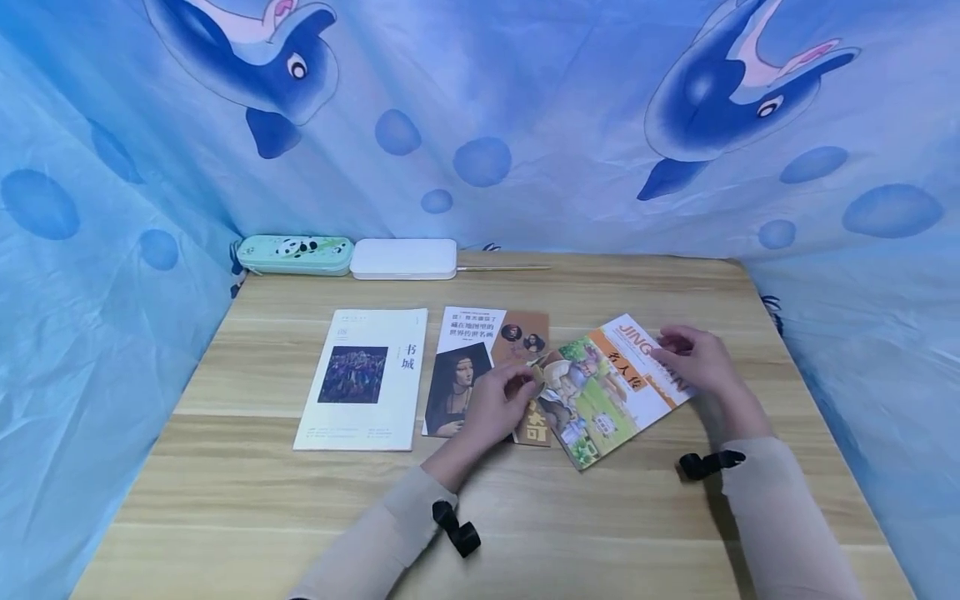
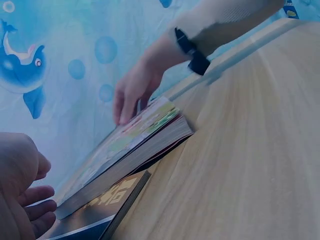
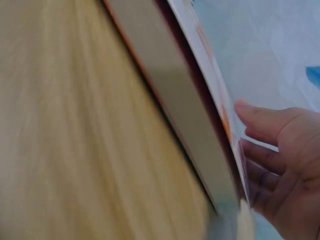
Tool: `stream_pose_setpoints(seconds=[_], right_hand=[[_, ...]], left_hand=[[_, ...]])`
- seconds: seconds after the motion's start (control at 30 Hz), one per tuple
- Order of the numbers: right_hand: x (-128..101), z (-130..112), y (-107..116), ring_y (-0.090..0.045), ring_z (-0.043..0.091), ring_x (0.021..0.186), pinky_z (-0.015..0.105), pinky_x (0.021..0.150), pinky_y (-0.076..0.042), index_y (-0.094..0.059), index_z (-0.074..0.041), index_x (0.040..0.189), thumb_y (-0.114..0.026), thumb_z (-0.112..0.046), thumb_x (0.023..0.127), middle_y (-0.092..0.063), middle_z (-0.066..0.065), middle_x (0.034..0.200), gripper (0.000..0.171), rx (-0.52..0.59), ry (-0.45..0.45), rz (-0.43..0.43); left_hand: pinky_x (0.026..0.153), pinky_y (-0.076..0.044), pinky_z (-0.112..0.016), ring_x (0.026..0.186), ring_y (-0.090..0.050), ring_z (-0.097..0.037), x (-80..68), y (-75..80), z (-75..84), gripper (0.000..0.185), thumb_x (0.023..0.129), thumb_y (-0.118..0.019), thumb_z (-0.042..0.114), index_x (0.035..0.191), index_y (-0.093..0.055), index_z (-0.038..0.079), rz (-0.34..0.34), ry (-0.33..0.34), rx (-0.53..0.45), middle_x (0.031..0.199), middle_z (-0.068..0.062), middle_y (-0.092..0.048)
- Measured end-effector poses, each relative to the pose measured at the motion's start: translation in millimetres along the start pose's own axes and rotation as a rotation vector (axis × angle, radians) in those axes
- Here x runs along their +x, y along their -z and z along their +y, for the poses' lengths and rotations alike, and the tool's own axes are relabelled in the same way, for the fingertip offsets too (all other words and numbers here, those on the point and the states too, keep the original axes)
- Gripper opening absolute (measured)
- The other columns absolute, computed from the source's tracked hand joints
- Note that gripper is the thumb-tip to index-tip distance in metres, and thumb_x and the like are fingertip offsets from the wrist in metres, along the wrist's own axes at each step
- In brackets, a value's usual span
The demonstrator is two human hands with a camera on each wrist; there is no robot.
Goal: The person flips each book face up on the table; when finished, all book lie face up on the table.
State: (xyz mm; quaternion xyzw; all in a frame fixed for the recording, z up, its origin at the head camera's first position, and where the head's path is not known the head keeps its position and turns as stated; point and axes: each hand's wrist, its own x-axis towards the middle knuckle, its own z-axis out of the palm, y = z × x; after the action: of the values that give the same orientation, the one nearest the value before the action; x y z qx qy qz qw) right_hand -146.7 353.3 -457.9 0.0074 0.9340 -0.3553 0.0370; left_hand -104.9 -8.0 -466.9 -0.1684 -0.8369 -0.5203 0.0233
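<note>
A thick book with an orange-and-white cover and a garden picture (image 1: 600, 417) lies slanted at the right, its left end overlapping a brown book (image 1: 534, 437). Loosely bent, the fingers of my left hand (image 1: 498, 404) hover at its left corner, above the brown book; in the left wrist view this hand (image 2: 22, 187) shows a gap between thumb and fingers. My right hand (image 1: 697, 358) is at the slanted book's upper right edge. Seen from the right wrist, the right hand (image 3: 290, 165) has its thumb near the cover and its relaxed fingers partly hidden behind the book's edge.
Left of the brown book lies a book with a portrait (image 1: 453, 400), then a white book (image 1: 401, 417). Along the back edge stand a green panda case (image 1: 296, 254), a white case (image 1: 405, 259) and a thin rod (image 1: 510, 267). A blue dolphin curtain (image 1: 555, 108) encloses the table.
</note>
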Motion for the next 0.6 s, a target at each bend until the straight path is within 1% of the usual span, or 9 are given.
stream_pose_setpoints(seconds=[0.07,0.17,0.23,0.3,0.4,0.5,0.6], right_hand=[[-6.5,3.0,4.4,-0.063,0.038,0.105,0.045,0.089,-0.052,-0.058,0.006,0.133,-0.071,-0.03,0.096,-0.067,0.025,0.117,0.053,-0.012,-0.029,-0.016],[-15.7,7.6,8.9,-0.061,0.039,0.105,0.05,0.089,-0.051,-0.058,0.007,0.132,-0.068,-0.038,0.097,-0.066,0.026,0.116,0.058,-0.065,-0.073,-0.022],[-21.0,9.1,10.6,-0.059,0.04,0.104,0.053,0.086,-0.051,-0.057,0.007,0.131,-0.065,-0.048,0.097,-0.064,0.026,0.115,0.065,-0.109,-0.123,-0.022],[-25.1,9.5,11.2,-0.058,0.041,0.102,0.053,0.082,-0.051,-0.056,0.007,0.131,-0.061,-0.056,0.096,-0.061,0.028,0.114,0.072,-0.147,-0.176,-0.024],[-28.4,8.8,11.4,-0.057,0.041,0.1,0.049,0.076,-0.051,-0.056,0.007,0.13,-0.058,-0.063,0.095,-0.06,0.029,0.115,0.079,-0.157,-0.228,-0.034],[-28.9,10.6,10.5,-0.059,0.039,0.098,0.043,0.073,-0.052,-0.057,0.007,0.129,-0.057,-0.062,0.095,-0.061,0.028,0.114,0.077,-0.129,-0.232,-0.03],[-28.1,13.3,9.0,-0.06,0.035,0.095,0.035,0.071,-0.05,-0.058,0.006,0.128,-0.059,-0.058,0.096,-0.062,0.025,0.111,0.072,-0.089,-0.234,0.011]], left_hand=[[0.101,-0.053,-0.042,0.12,-0.063,-0.031,3.1,0.8,-0.8,0.023,0.093,-0.072,0.008,0.114,-0.073,0.0,-0.011,-0.008,0.003,0.125,-0.015,-0.068],[0.103,-0.051,-0.04,0.123,-0.061,-0.03,6.7,0.4,-1.8,0.025,0.093,-0.072,0.009,0.116,-0.072,-0.001,-0.026,-0.012,0.012,0.13,-0.016,-0.065],[0.107,-0.049,-0.041,0.132,-0.055,-0.031,8.8,-0.3,-2.2,0.026,0.093,-0.072,0.009,0.116,-0.071,-0.002,-0.031,-0.015,0.011,0.134,-0.017,-0.063],[0.106,-0.049,-0.041,0.134,-0.053,-0.033,10.4,-1.1,-2.6,0.027,0.093,-0.072,0.009,0.117,-0.07,-0.003,-0.038,-0.02,0.011,0.135,-0.017,-0.062],[0.102,-0.052,-0.042,0.133,-0.053,-0.034,12.0,-1.9,-3.2,0.028,0.093,-0.071,0.01,0.118,-0.07,-0.003,-0.048,-0.022,0.016,0.134,-0.018,-0.063],[0.108,-0.048,-0.042,0.134,-0.053,-0.033,13.4,-2.2,-4.6,0.03,0.092,-0.073,0.01,0.119,-0.07,-0.002,-0.066,-0.022,0.018,0.134,-0.017,-0.064],[0.114,-0.042,-0.04,0.136,-0.051,-0.031,14.6,-2.3,-5.6,0.032,0.089,-0.077,0.009,0.118,-0.07,-0.001,-0.099,-0.011,0.014,0.134,-0.015,-0.064]])
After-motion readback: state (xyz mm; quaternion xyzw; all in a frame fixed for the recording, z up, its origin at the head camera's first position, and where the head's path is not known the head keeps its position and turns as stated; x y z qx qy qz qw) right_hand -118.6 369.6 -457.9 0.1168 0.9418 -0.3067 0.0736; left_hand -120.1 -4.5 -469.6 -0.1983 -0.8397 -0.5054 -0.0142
